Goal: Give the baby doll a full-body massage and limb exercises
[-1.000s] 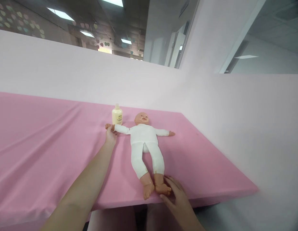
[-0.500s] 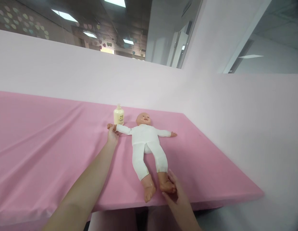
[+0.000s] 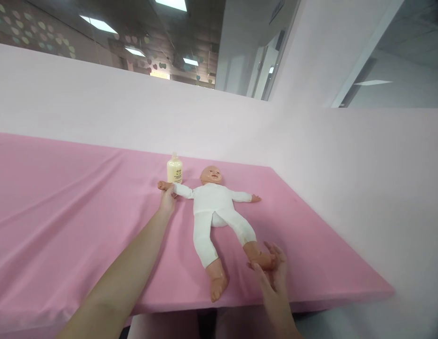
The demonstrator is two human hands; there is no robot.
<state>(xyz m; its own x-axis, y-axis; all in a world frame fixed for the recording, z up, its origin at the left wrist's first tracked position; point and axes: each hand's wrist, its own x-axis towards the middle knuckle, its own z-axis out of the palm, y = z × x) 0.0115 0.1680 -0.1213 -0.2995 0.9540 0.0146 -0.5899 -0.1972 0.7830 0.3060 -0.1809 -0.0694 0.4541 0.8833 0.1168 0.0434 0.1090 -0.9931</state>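
Note:
A baby doll (image 3: 212, 201) with a white cloth body lies face up, its head toward the wall. My left hand (image 3: 167, 197) is closed around the doll's forearm and wrist on the left side of the view. The doll's foot (image 3: 262, 258) on the right side sits in the fingers of my right hand (image 3: 273, 275), the thumb in front and other fingers around it. That leg is angled outward. The other leg (image 3: 212, 263) lies straight toward the near edge, untouched. Just behind my left hand stands a bottle (image 3: 174, 169) of pale yellow liquid with dark print.
Pink cloth (image 3: 81, 202) covers the table, with creases on the left. Its near edge runs just below the doll's feet. A white wall (image 3: 134, 113) with windows stands behind, and another wall (image 3: 381, 188) borders the right side.
My right hand has moved right and slightly up with the doll's foot, swinging that leg outward. My left hand stays at the doll's arm with a slight shift.

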